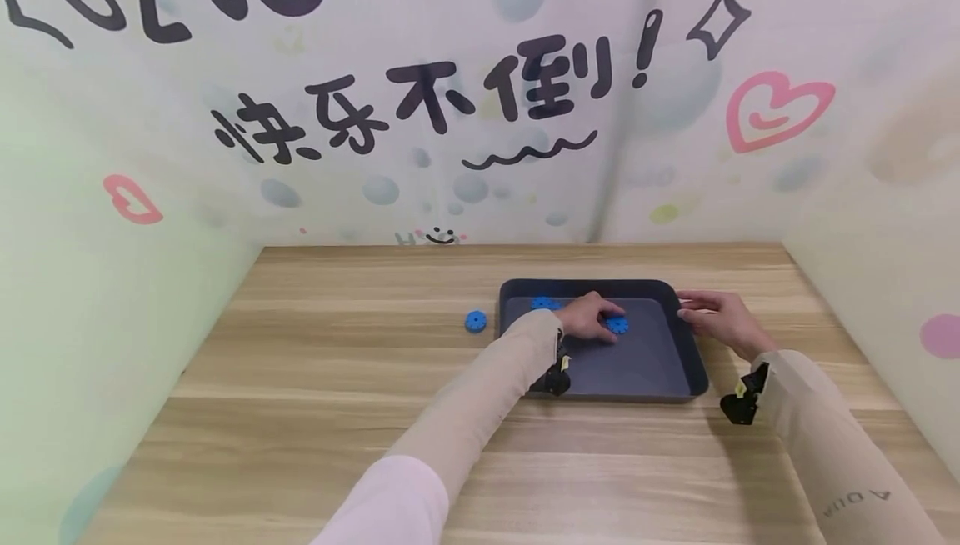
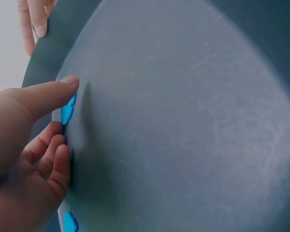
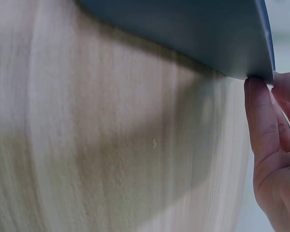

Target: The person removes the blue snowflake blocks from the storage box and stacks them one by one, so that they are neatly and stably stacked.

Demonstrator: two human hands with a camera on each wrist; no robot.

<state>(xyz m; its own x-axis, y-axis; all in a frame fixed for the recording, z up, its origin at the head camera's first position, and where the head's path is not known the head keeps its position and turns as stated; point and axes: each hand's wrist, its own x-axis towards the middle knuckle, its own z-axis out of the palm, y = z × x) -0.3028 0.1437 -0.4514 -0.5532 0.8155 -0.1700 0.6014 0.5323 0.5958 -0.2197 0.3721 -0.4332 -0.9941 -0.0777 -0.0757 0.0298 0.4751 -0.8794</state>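
A dark grey rectangular tray [image 1: 645,370] lies on the wooden table. Inside it, my left hand [image 1: 583,317] has thumb and fingers around a blue notched disc [image 1: 617,325]; in the left wrist view this disc [image 2: 67,110] stands between thumb and fingertips. More blue discs [image 1: 542,302] lie near the tray's back left corner, partly hidden by the left hand. Another blue disc [image 1: 476,322] lies on the table just left of the tray. My right hand [image 1: 727,324] holds the tray's right rim, its fingertips [image 3: 258,92] at the wall's edge in the right wrist view.
The wooden table [image 1: 315,412] extends to the left and in front of the tray. A printed white wall [image 1: 360,203] rises behind it, with pale side walls at left and right. The left forearm crosses the tray's left side.
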